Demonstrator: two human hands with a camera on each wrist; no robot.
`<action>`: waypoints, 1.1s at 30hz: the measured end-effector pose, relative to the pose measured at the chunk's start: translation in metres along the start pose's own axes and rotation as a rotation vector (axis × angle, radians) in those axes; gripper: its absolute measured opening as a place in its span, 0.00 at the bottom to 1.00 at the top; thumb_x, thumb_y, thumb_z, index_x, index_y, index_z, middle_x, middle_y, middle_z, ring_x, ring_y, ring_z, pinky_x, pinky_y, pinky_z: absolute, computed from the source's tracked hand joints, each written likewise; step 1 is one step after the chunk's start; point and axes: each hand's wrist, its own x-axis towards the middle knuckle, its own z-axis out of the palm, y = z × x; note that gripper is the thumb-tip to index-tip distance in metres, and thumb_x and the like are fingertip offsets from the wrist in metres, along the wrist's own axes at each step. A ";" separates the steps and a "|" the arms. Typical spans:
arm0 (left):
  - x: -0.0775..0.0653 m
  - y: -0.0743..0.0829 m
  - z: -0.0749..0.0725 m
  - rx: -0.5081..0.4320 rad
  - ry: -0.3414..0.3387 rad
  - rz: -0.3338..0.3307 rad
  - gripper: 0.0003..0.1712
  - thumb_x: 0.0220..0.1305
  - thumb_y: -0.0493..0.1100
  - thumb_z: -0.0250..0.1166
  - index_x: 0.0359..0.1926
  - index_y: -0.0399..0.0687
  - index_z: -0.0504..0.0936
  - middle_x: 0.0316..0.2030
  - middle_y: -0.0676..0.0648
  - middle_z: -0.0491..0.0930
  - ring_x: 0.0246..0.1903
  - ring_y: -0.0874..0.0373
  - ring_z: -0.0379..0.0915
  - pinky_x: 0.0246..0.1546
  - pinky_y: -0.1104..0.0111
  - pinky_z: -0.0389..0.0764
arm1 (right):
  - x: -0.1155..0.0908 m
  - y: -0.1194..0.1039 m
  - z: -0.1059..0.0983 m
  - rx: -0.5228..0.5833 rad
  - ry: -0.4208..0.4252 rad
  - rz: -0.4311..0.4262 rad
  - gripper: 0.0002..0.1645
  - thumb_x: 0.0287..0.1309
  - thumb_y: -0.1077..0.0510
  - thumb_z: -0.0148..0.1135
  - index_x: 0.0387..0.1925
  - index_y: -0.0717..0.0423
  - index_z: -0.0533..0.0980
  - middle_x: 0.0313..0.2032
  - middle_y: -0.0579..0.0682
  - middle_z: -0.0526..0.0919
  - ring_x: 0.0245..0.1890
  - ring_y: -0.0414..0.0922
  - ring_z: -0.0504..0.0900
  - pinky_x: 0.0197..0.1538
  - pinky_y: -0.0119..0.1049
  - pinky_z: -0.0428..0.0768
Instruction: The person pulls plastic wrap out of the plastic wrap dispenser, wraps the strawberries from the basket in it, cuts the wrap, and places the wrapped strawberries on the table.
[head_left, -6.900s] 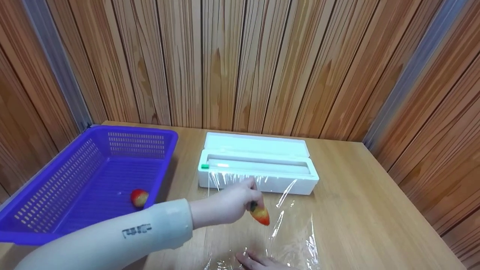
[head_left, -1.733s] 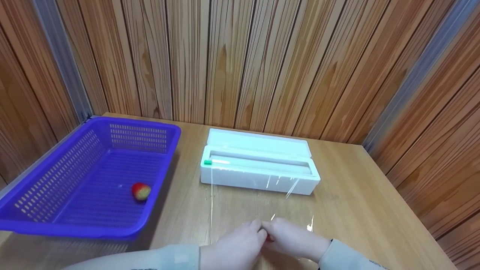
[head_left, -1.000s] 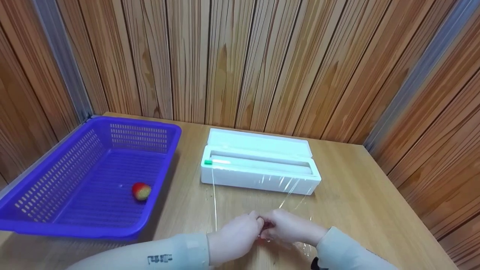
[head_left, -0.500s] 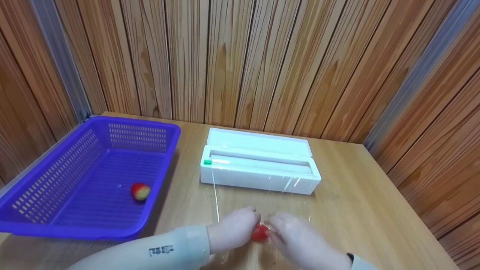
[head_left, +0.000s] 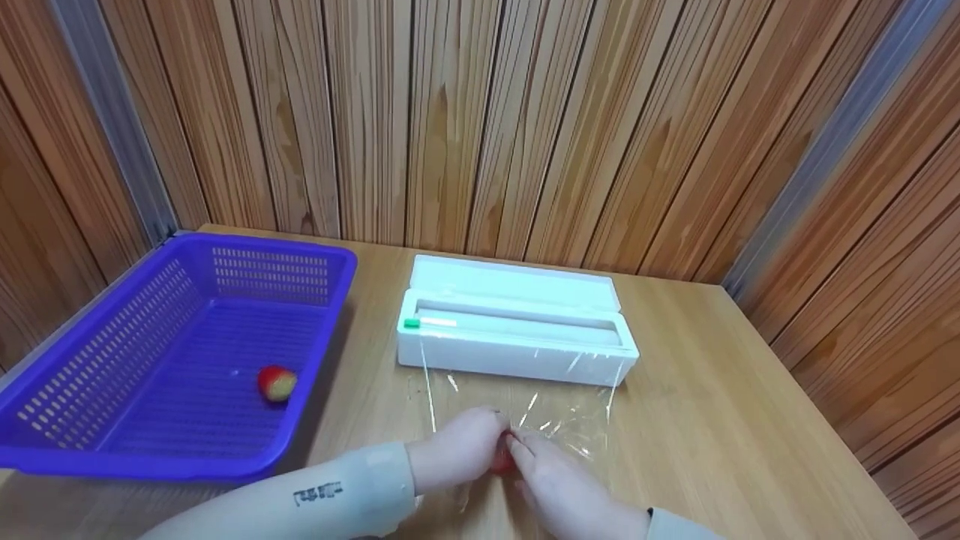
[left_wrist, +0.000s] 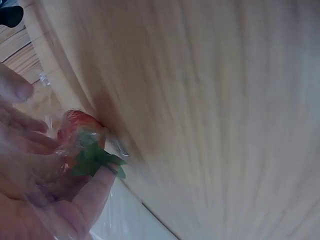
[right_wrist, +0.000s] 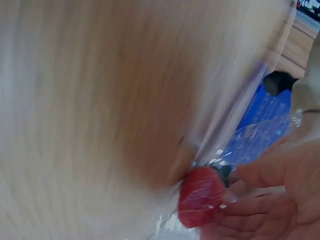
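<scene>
A red strawberry [head_left: 502, 456] with green leaves [left_wrist: 95, 159] lies between both hands near the front of the table. Clear cling film [head_left: 555, 420] covers its red body and runs back to the white box [head_left: 517, 364]. My left hand [head_left: 459, 448] holds the strawberry from the left, with a fingertip against the leaves in the left wrist view. My right hand [head_left: 561, 484] reaches in from the right, its fairly straight fingers touching the film-covered side. In the right wrist view the strawberry's red end [right_wrist: 201, 197] shows at the fingertips.
The box's lid [head_left: 517, 283] stands open behind a white roll [head_left: 517, 330], and a green slider [head_left: 412, 324] sits at its left end. At the left, a purple basket [head_left: 319, 352] holds another red-and-yellow strawberry [head_left: 276, 384]. A plank-patterned wall [head_left: 480, 127] rises behind the table.
Earlier my left hand held the strawberry above the spread film; now it is low, with film around it. Within the last half second my right hand has come back against it.
</scene>
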 end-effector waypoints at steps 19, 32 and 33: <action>-0.035 -0.016 -0.015 -0.149 -0.116 -0.216 0.37 0.41 0.53 0.68 0.50 0.42 0.65 0.41 0.46 0.69 0.39 0.57 0.69 0.42 0.65 0.77 | 0.028 0.019 0.011 0.122 -0.073 0.098 0.13 0.46 0.58 0.62 0.35 0.54 0.70 0.28 0.42 0.73 0.30 0.37 0.72 0.35 0.32 0.75; -0.050 -0.026 -0.017 0.172 -0.120 -0.099 0.16 0.53 0.39 0.58 0.44 0.41 0.71 0.35 0.45 0.73 0.32 0.54 0.71 0.33 0.64 0.77 | 0.037 0.022 0.006 0.212 -0.222 0.200 0.15 0.47 0.56 0.62 0.38 0.52 0.70 0.31 0.42 0.74 0.33 0.37 0.74 0.38 0.35 0.77; -0.050 -0.027 -0.018 0.185 -0.110 -0.111 0.13 0.55 0.38 0.56 0.44 0.41 0.73 0.35 0.45 0.75 0.33 0.53 0.73 0.32 0.63 0.77 | 0.037 0.022 0.005 0.216 -0.230 0.203 0.15 0.47 0.56 0.62 0.39 0.52 0.70 0.31 0.42 0.74 0.33 0.37 0.74 0.39 0.35 0.77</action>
